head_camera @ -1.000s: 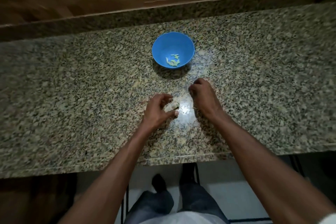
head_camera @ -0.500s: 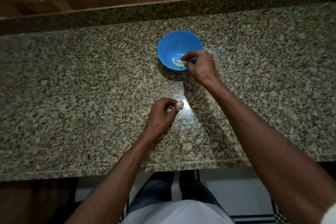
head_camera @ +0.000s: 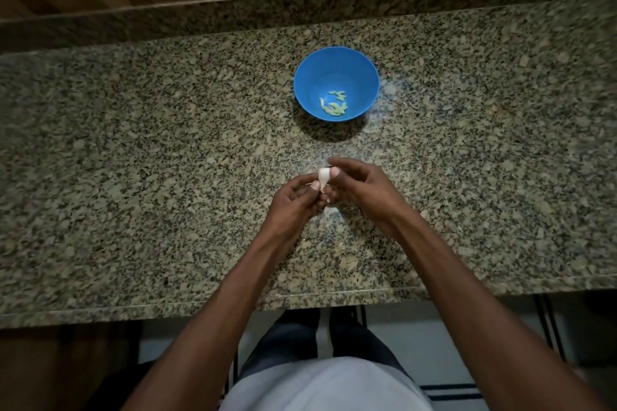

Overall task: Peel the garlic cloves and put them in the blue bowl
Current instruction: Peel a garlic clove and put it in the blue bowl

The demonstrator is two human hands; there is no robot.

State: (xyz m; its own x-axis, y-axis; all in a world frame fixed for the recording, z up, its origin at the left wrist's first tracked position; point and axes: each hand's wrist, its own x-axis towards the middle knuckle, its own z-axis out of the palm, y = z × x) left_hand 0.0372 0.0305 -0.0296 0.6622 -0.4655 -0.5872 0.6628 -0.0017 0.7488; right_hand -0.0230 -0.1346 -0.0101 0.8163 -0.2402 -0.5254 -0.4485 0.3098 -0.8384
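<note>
Garlic clove, white and still in its papery skin, tapers to a narrow tip at its lower end and sits upright between the two hands above the speckled granite counter. On its left, the left hand has its fingers curled inward, with the thumb tip pressed against the clove's lower left side, so it pinches the clove from that side. On its right, the right hand meets it from the other side: thumb and forefinger close on the clove's upper right edge, the remaining fingers curled loosely beneath. The clove is thus held between both sets of fingertips, just off the counter surface; whether it touches the stone cannot be told. Farther back and slightly right of the clove stands the blue bowl, well apart from the hands, upright, with several pale yellow-green peeled cloves lying at its bottom.
</note>
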